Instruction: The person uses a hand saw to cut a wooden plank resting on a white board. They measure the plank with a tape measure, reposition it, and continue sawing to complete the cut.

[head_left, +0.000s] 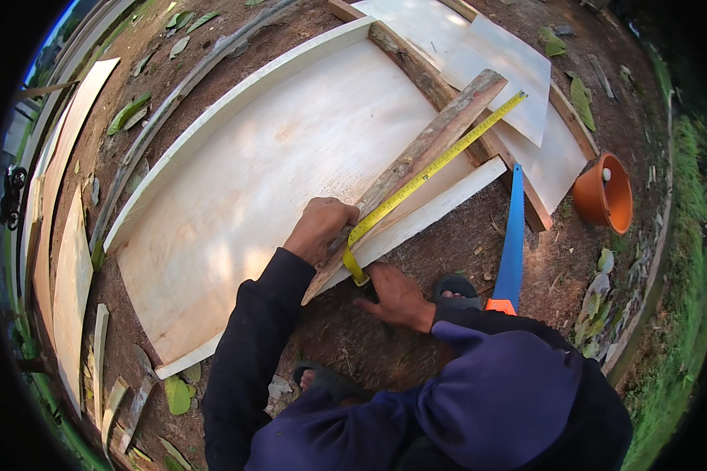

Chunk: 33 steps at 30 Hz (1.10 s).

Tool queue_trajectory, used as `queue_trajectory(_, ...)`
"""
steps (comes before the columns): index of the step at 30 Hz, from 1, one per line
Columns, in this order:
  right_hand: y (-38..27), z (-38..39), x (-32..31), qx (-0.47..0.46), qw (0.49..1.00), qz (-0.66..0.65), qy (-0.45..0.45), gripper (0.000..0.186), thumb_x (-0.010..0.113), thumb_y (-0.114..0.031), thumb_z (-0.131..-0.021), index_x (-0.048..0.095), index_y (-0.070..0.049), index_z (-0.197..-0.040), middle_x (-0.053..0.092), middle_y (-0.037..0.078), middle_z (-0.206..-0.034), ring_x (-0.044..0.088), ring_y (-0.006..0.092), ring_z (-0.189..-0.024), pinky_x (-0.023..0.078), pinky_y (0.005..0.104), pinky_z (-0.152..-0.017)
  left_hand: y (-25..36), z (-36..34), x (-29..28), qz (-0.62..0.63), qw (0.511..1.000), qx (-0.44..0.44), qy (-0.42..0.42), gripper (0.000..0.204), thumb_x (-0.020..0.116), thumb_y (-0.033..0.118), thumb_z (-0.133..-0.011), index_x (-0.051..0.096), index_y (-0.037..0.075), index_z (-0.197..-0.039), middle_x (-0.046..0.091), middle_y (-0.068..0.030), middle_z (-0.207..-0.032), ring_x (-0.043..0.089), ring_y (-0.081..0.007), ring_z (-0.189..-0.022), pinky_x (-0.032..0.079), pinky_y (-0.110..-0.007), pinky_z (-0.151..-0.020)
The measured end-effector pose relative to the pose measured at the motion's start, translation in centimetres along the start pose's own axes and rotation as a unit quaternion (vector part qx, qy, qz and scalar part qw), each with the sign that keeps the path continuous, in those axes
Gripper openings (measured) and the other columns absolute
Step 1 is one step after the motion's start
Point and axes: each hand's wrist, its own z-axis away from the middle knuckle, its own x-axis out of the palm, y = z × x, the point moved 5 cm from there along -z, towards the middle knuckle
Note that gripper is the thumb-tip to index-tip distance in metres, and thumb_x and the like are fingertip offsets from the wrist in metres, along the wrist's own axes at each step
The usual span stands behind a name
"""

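Note:
My left hand [322, 228] is closed around the lower part of a rough wooden batten [440, 141], its fingers beside the yellow tape measure blade [436, 165]. The blade runs along the batten and bends down sharply at its near end. Beside that bend lies my right hand [401, 298], thumb spread, fingers against the near edge of the frame and partly hidden. I see no tape case. Under the batten is a pale plywood panel [243, 173] with raised wooden edges. A handsaw [512, 243] with blue blade and orange handle lies to the right of my right hand.
At the right stands an orange-brown plastic pot [614, 200] with a small white round thing inside. More plywood pieces [518, 78] lie at the far right. Long boards [71, 290] and offcuts rest at the left. Dry leaves dot the soil, and my sandalled feet are near the frame.

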Motion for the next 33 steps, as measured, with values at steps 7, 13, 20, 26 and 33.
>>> queue_trajectory(7,0.0,-0.1,-0.2,-0.011,0.999,0.036,0.011,0.041,0.076,-0.02,-0.085,0.054,-0.005,-0.115,0.063,0.018,-0.111,0.062,0.0386,-0.107,0.054,0.048,-0.086,0.5,0.5,0.5,0.072,0.975,-0.209,0.039,0.013,0.069,0.009,-0.081,0.066,-0.004,-0.083,0.06,-0.0089,-0.076,0.051,-0.0153,-0.069,0.044,-0.039,-0.061)
queue_trajectory(13,0.0,-0.2,-0.1,-0.041,0.997,0.042,0.04,0.039,0.076,-0.018,-0.085,0.053,-0.003,-0.112,0.06,0.019,-0.109,0.061,0.0393,-0.107,0.055,0.0487,-0.085,1.5,0.6,0.5,0.091,0.985,-0.142,0.038,0.016,0.072,0.002,-0.075,0.059,-0.004,-0.069,0.053,-0.0021,-0.066,0.045,-0.014,-0.061,0.035,-0.04,-0.054)
queue_trajectory(20,0.5,-0.4,-0.1,-0.028,0.999,0.011,0.01,0.046,0.08,-0.018,-0.082,0.051,-0.002,-0.114,0.06,0.021,-0.11,0.062,0.0419,-0.107,0.054,0.0495,-0.086,2.1,1.2,0.4,0.113,0.964,-0.239,0.025,0.013,0.067,0.011,-0.083,0.062,0.001,-0.078,0.05,-0.0034,-0.073,0.048,-0.0168,-0.065,0.037,-0.039,-0.052)
queue_trajectory(26,0.1,0.3,-2.9,0.02,0.995,-0.098,-0.017,0.056,0.083,-0.024,-0.083,0.051,0.001,-0.122,0.062,0.024,-0.113,0.064,0.0436,-0.105,0.054,0.0484,-0.089,1.9,1.2,0.3,0.095,0.957,-0.27,0.032,0.012,0.068,0.012,-0.083,0.063,0.001,-0.082,0.052,-0.0032,-0.081,0.051,-0.0156,-0.076,0.04,-0.04,-0.061)
queue_trajectory(33,0.3,1.0,-9.1,0.118,0.986,-0.114,0.008,0.07,0.087,-0.03,-0.081,0.049,0.004,-0.129,0.066,0.025,-0.107,0.068,0.0381,-0.094,0.054,0.0458,-0.082,0.5,0.7,-0.2,0.107,0.963,-0.245,-0.018,0.016,0.072,0.017,-0.08,0.061,0.005,-0.081,0.05,-0.002,-0.084,0.045,-0.0145,-0.077,0.037,-0.037,-0.064)
